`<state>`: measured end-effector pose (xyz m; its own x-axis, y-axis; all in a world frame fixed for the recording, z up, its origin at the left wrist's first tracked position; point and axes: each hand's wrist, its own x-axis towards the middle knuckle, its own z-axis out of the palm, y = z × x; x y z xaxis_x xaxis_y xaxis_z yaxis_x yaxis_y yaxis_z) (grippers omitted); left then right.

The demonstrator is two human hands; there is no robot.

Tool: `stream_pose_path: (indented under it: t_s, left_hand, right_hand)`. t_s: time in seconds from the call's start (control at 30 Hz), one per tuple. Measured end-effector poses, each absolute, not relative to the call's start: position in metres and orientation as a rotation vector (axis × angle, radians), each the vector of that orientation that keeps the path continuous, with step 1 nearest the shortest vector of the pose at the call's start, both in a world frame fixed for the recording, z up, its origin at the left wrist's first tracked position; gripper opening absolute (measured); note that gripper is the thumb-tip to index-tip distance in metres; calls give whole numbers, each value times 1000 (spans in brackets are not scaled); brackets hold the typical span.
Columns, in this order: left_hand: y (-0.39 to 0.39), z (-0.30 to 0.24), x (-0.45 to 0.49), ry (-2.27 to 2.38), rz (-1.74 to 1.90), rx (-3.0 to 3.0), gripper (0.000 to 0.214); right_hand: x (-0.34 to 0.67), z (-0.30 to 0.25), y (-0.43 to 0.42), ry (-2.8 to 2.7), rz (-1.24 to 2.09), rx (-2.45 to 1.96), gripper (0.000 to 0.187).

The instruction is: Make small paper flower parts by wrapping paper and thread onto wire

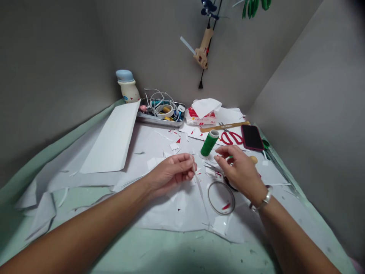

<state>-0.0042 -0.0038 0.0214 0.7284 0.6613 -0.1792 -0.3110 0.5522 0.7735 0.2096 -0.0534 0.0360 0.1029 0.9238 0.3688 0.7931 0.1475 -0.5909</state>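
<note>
Status: lots of white and red paper offcuts [174, 146] are spread over the white backing sheet [171, 217], and the red-handled scissors [231, 137] lie down near the far edge, out of my hands. A large white paper sheet [111, 137] lies intact at the left side. My left hand [171, 171] is pressed together, pinching the top of a thin white strip [199, 186], which hangs down and forward from my fingertips, toward the near edge of the backing sheet. My right hand [239, 171] is loosely spread, just right of the strip, pinching nothing I can see. A green thread spool [209, 142] stands just beyond it, and a thin clear ring [221, 198] lies below it. Along the far edge: a metal tray of cables [161, 114], a tissue pack [201, 118], a wooden ruler [224, 126] and a phone [251, 137].
</note>
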Motion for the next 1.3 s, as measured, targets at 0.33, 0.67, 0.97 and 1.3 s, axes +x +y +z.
stream_pose_path:
  t_s: [0.33,0.67,0.97,1.3]
  left_hand:
    - [10,21,-10,471,737,731,11]
    - [7,21,-9,521,671,835,13]
    - [4,15,-11,503,640,900,6]
    - [-3,17,-4,493,716,887,6]
  right_hand:
    - [182,33,-83,-2363,500,-2119,25]
    - [235,84,-87,-2072,1098,-1684,16]
    - [230,58,-67,-1538,1484,-1320,15]
    - [216,39,-60,-1494,1590,-1122,21]
